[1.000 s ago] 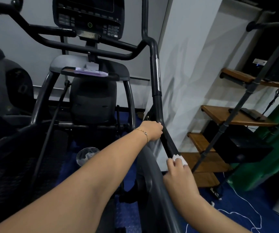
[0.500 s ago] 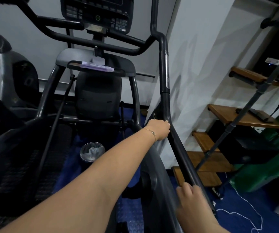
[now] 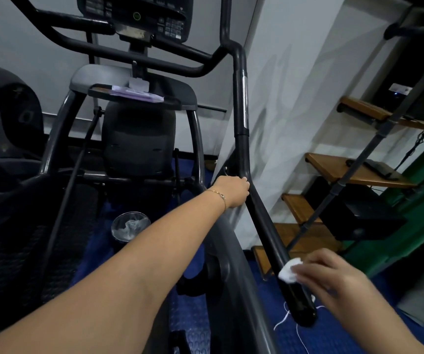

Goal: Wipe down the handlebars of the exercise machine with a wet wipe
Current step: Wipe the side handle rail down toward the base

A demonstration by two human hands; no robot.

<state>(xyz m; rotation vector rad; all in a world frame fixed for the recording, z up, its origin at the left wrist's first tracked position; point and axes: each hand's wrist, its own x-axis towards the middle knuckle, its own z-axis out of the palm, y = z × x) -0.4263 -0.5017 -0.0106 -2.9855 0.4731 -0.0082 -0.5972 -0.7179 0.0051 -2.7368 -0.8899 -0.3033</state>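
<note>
The wet wipe (image 3: 289,270) is a small white wad lying against the lower part of the black handlebar (image 3: 266,226), just at the fingertips of the right hand (image 3: 333,279). This hand is blurred, but its fingers seem to pinch the wipe from the right side. The left hand (image 3: 234,191) is higher up, at the fork of the bar. Its arm is stretched forward and its fingers are curled around the bar.

The wet wipe (image 3: 289,270) at my right hand (image 3: 333,282) is white. The handlebar (image 3: 266,226) is black, with a silver strip (image 3: 244,98) at 12 o'clock. Bracelet (image 3: 218,194) on my wrist: gold. Floor mat (image 3: 195,325): blue, round-stud pattern. Shelves (image 3: 338,167) at 3 o'clock: brown wood. Packet (image 3: 139,94) at 11 o'clock: purple.
</note>
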